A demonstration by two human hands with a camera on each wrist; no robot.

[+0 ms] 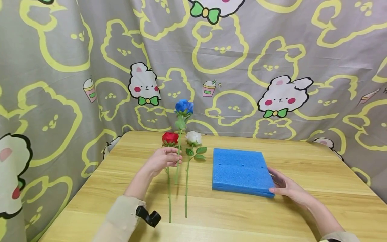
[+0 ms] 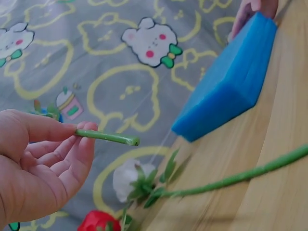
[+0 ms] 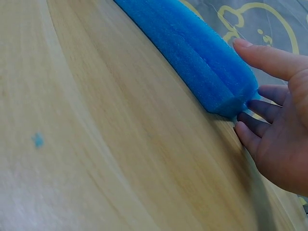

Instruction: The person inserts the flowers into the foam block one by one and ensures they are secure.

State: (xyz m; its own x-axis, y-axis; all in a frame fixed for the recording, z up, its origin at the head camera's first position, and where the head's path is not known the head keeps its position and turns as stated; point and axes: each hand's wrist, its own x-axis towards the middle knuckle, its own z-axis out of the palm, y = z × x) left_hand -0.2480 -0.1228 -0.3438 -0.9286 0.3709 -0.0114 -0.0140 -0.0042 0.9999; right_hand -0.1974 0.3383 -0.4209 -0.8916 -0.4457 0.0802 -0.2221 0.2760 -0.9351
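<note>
My left hand (image 1: 163, 159) pinches the green stem of a blue artificial rose (image 1: 184, 106) between thumb and fingers, the bloom held upright above the table. In the left wrist view the cut end of that stem (image 2: 113, 138) pokes out past the fingertips. A red rose (image 1: 170, 138) and a white rose (image 1: 193, 137) lie on the table below, stems pointing toward me. To their right sits a flat blue foam block (image 1: 240, 171) with a few small holes on top. My right hand (image 1: 285, 187) rests at its right edge, fingers extended and thumb near the front corner.
The wooden table (image 1: 205, 225) runs back to a grey curtain (image 1: 181, 43) printed with yellow outlines and white bunnies. A black wrist mount (image 1: 148, 216) sits on the left sleeve. A tiny blue speck (image 3: 38, 140) lies on the wood.
</note>
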